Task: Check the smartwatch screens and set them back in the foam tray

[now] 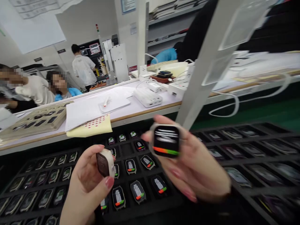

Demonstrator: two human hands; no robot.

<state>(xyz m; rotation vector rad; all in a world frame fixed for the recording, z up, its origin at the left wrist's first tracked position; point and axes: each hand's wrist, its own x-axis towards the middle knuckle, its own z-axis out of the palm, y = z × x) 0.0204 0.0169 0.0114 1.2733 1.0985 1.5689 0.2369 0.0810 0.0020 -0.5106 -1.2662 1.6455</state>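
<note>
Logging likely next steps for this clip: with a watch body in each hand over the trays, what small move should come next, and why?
Probably lower the right hand and set its lit watch body into an open pocket of the black tray. That hand holds the watch screen-up above the rows; the left hand grips another watch body.

Black trays (211, 187): compartments packed with watch bodies (138, 191), near edge to far edge; a few empty pockets near the far edge of the middle tray.
Air above the trays: taken by the left hand (86, 184) with a watch body (105, 163) and the right hand (194, 168) with a lit watch body (166, 140); narrow gap between them.
White post (201, 78): slants up just behind the right hand.
Bench (145, 109) beyond: papers (93, 109), charger block (147, 97), cables (225, 106) along its near edge.
</note>
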